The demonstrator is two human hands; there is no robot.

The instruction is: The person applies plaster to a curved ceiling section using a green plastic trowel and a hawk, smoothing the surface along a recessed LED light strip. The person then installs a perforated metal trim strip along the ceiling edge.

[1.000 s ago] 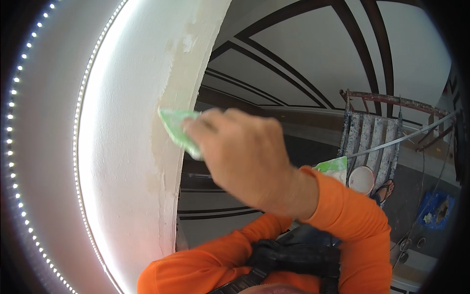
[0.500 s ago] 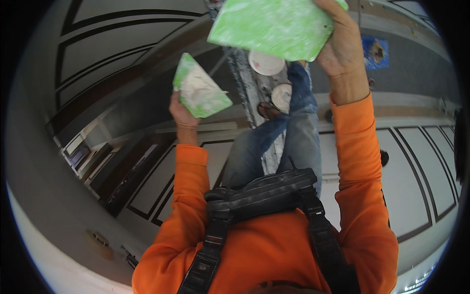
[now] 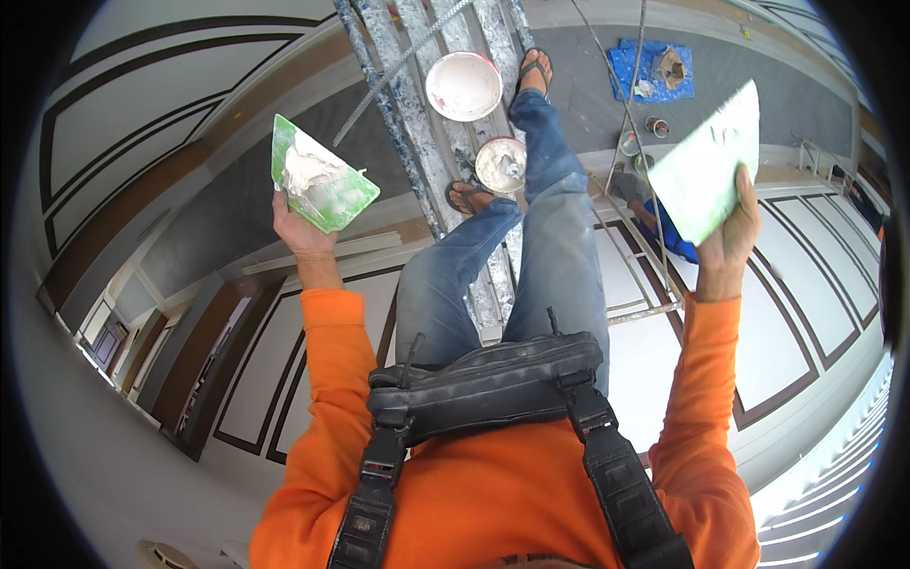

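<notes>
Landmark: the paint-spattered plank platform (image 3: 493,33), running up between the feet. The left hand (image 3: 308,237) is gripping the near edge of the left green scraper (image 3: 334,207), to the left of the platform. That scraper is carrying a thick lump of whitish paste (image 3: 308,173) on its upper face and is sitting just beyond the hand. The right hand (image 3: 732,232) is clamping the lower right part of the right green scraper (image 3: 692,180), to the right of the platform; the thumb is pressing on its face, the other fingers hiding behind. This scraper is tilting up beyond and to the left of its hand, showing a pale smear near the top. The hands are staying well apart, one on each side of the platform.

On the platform, a large white bucket (image 3: 464,87) is standing at the far part, with a smaller bucket (image 3: 500,165) of paste nearer, between the feet. The left sandal (image 3: 463,197) is resting on the platform, the right sandal (image 3: 534,68) at its right edge. A blue sheet (image 3: 622,64) is lying on the floor, right of the platform, a brown box (image 3: 669,68) sitting on it.
</notes>
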